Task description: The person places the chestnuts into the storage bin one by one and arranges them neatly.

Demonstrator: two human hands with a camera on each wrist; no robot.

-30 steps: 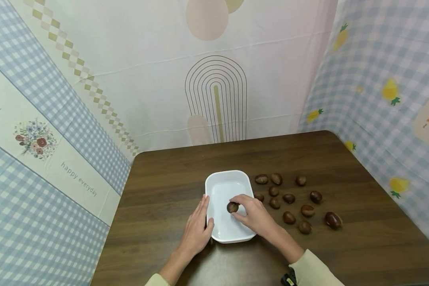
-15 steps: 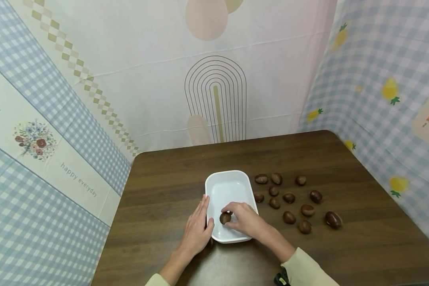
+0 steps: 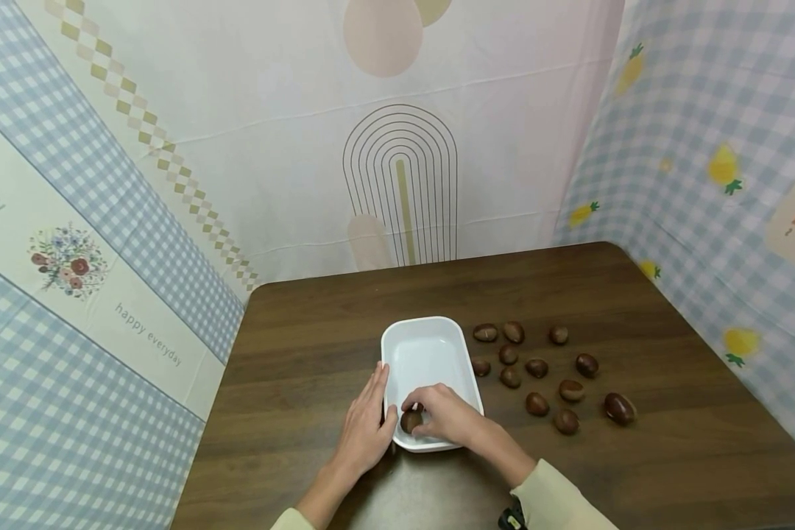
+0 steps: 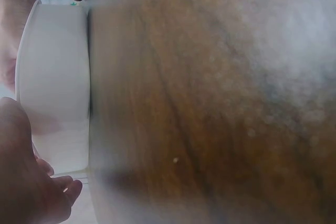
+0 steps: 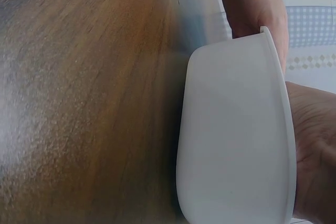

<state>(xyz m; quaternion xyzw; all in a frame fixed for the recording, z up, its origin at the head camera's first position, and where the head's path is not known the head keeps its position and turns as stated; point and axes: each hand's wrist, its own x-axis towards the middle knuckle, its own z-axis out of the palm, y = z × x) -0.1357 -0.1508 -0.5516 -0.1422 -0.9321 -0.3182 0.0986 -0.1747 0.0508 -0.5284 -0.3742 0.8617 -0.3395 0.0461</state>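
Note:
A white rectangular dish (image 3: pixel 427 353) stands on the table. Along its left side lies my left hand (image 3: pixel 364 427), fingers straight against the wall and thumb at the rim. My right hand (image 3: pixel 447 416) reaches over the right rim and pinches a brown chestnut (image 3: pixel 411 421) low inside the dish, near its front left corner. Whether the chestnut touches the bottom I cannot tell. In the left wrist view the dish's outer wall (image 4: pixel 55 87) shows beside my left hand (image 4: pixel 31 171). The right wrist view has the wall (image 5: pixel 236 129) hiding my right fingers.
Several loose chestnuts (image 3: pixel 536 368) are scattered on the table to the right of the dish. The brown wooden table (image 3: pixel 291 331) ends at the back against a patterned cloth (image 3: pixel 291 184). Checked cloth (image 3: pixel 689 243) hangs at the right edge.
My right hand has moved the chestnut toward the front left and lower in the dish. The left hand stays at the dish's side.

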